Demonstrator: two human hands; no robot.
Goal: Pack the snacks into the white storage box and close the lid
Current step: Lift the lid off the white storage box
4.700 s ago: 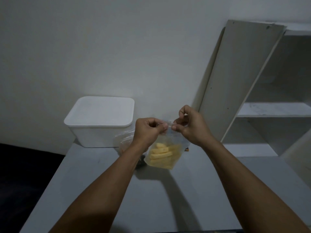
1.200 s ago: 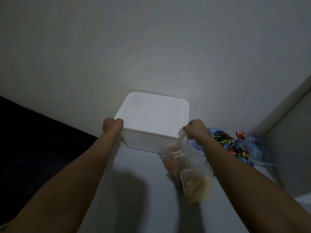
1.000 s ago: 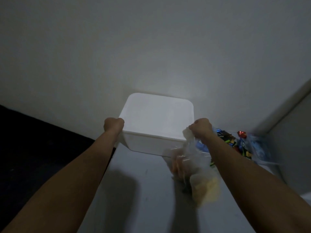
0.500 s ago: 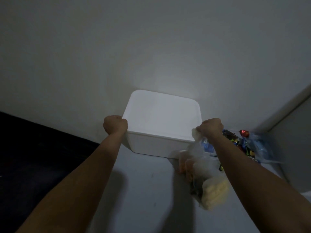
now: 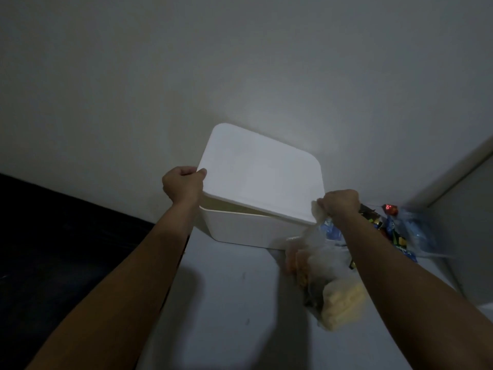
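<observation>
While left hand (image 5: 183,188) grips lid (image 5: 260,175), raised off white storage box (image 5: 240,228), right hand (image 5: 338,202) clutches clear snack bags (image 5: 324,276) beside it; nothing packed yet; wrapped sweets (image 5: 392,228) wait on surface (image 5: 240,303).

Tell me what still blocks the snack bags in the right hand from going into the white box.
The lid. The left hand has raised only its left edge, so it covers most of the white storage box. The snack bags hang from the right hand beside the box.

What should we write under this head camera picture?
Left hand tilts up the white box's lid; right hand holds snack bags.
</observation>
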